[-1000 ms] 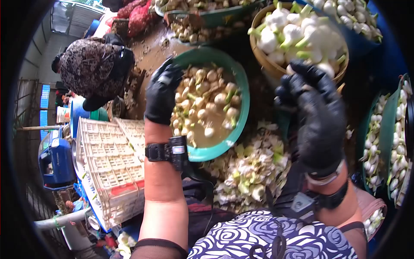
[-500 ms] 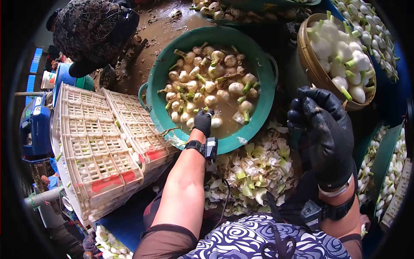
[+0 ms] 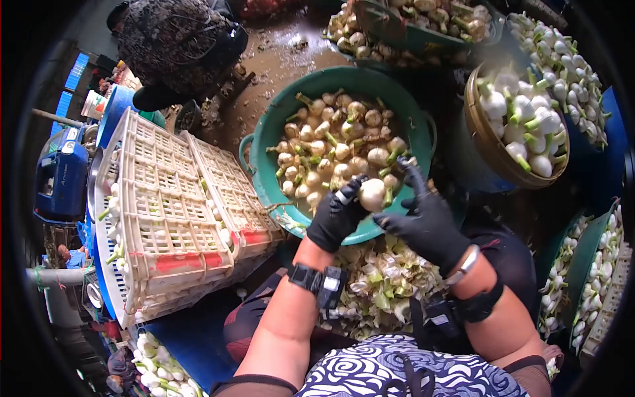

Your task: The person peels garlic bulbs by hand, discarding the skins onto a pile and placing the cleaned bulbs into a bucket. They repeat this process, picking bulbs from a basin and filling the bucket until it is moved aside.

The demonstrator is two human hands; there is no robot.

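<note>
My left hand, in a black glove, is closed on a pale garlic bulb above the near rim of a green tub. My right hand, gloved in black too, is just right of the bulb with thumb and fingers spread apart. A pale spot shows at one of its fingertips; I cannot make out what it is. Brownish water fills the tub, and many unpeeled garlic bulbs with short green stems sit in it. Below my hands is a heap of pale peelings.
At right stands a bucket topped with white peeled bulbs. White plastic crates of bulbs stand at left. More tubs of bulbs are at the back and far right. A person in dark clothes bends at the upper left.
My left hand has come up out of the tub with a garlic bulb. My right hand has moved left from beside the bucket to the bulb, and its fingers have spread.
</note>
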